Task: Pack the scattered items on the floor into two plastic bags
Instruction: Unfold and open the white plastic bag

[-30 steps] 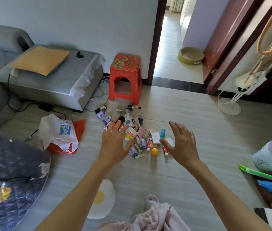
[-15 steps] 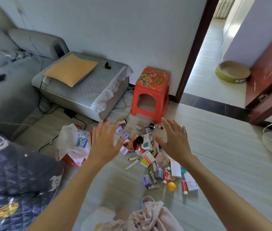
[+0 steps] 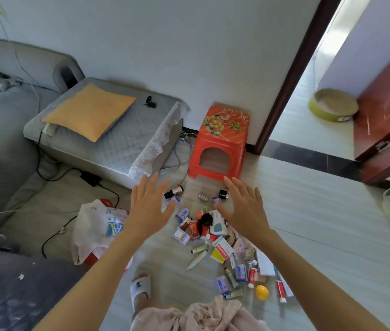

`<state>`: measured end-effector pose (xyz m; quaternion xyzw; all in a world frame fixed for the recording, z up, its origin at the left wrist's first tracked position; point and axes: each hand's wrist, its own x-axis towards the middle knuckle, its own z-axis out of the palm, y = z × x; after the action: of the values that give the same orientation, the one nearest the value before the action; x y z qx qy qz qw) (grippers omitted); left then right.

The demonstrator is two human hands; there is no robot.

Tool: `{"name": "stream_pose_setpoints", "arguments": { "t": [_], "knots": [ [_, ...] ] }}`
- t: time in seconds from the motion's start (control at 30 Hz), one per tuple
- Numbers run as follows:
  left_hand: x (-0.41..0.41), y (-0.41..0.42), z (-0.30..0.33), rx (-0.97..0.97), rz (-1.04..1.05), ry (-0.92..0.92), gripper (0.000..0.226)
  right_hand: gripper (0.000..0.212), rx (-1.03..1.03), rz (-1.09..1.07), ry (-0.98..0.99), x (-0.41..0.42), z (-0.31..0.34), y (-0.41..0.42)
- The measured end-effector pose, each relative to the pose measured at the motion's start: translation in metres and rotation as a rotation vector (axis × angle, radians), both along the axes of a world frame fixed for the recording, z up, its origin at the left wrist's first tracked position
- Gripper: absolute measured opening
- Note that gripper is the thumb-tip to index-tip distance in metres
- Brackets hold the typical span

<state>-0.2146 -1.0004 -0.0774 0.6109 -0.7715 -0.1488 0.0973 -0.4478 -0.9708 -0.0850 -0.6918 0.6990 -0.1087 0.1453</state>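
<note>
Overhead, left hand (image 3: 150, 206) and right hand (image 3: 244, 207) are held empty with fingers spread above the scattered items (image 3: 215, 237) on the floor (image 3: 320, 235), plastic bags (image 3: 96, 230) lying just left.

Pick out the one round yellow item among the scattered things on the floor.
It is the small yellow ball at the near end of the pile, beside the red-and-white tube. Everything else around it is a box, tube or bottle.

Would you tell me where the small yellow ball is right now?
Head view: the yellow ball lies on the floor, lower right of the pile, just left of a red-and-white tube.
</note>
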Motion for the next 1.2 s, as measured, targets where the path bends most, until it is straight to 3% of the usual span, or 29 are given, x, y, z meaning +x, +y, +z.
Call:
{"name": "stream_pose_setpoints", "arguments": {
  "t": [0.17,0.4,0.67,0.77,0.9,0.97,1.07,1.2],
  "knots": [
    [0.048,-0.092,-0.026,-0.064,-0.234,-0.039,0.059,0.071,0.044,-0.093,0.014,0.067,-0.024,-0.063],
    [0.105,-0.18,-0.106,-0.045,-0.343,-0.089,0.051,0.074,0.041,-0.145,-0.021,0.137,-0.107,-0.129],
    [0.091,-0.183,-0.335,0.042,-0.442,-0.185,0.056,0.071,0.077,-0.055,0.063,0.124,-0.32,-0.143],
    [0.082,-0.179,-0.425,0.067,-0.457,-0.245,0.069,0.068,0.149,0.105,0.107,0.113,-0.409,-0.146],
    [0.076,-0.194,-0.512,0.012,-0.394,-0.26,0.082,0.07,0.092,0.203,0.208,0.103,-0.502,-0.162],
    [0.075,-0.203,-0.536,-0.067,-0.402,-0.239,0.086,0.07,0.028,0.214,0.234,0.103,-0.534,-0.171],
    [0.081,-0.207,-0.558,-0.185,-0.404,-0.245,0.072,0.073,-0.098,0.186,0.234,0.109,-0.556,-0.179],
    [0.093,-0.185,-0.553,-0.24,-0.371,-0.232,0.085,0.074,-0.153,0.156,0.246,0.12,-0.547,-0.163]
  ]
}}
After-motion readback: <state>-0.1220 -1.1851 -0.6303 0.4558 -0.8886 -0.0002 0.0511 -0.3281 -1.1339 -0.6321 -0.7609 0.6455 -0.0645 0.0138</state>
